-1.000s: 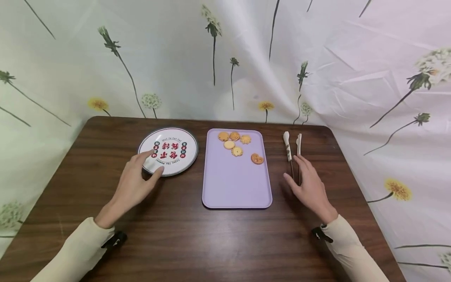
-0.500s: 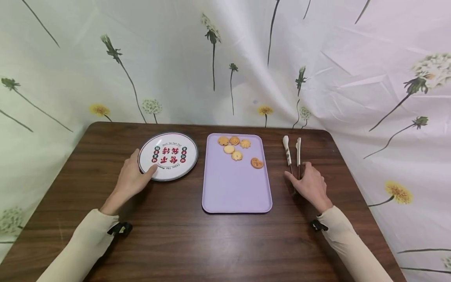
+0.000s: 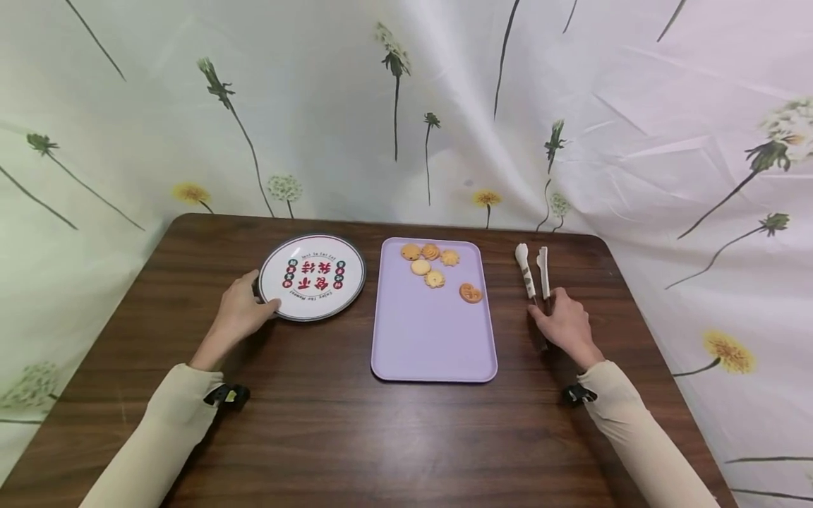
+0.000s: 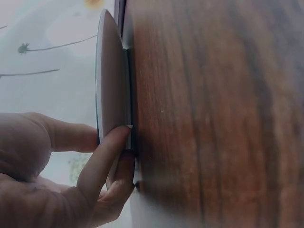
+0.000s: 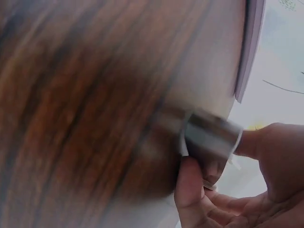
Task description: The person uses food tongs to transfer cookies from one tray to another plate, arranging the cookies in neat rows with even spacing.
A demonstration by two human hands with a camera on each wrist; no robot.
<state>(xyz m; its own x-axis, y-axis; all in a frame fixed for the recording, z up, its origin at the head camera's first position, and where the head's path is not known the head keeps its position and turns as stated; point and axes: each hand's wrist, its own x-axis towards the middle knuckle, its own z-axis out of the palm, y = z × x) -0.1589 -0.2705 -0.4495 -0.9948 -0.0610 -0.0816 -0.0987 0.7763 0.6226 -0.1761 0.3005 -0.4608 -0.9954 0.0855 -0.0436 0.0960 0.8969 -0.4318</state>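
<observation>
At the left of the head view, my left hand pinches the near-left rim of a round white plate with red and green lettering. The left wrist view has the thumb on the plate's upper side and fingertips under its edge, close to the tabletop. On the right, my right hand grips a pair of tongs by the metal part, white handles pointing away. Their bent metal end sits between thumb and fingers in the right wrist view, slightly blurred.
Between the hands lies a lilac tray. Several small cookies are on its far part, and a pretzel-shaped one is near its right edge. The dark wooden table ends at a flower-patterned curtain.
My left hand has moved from above the plate to grip its rim. My right hand has drawn back and closed on the tongs' metal part. The head view has shifted slightly.
</observation>
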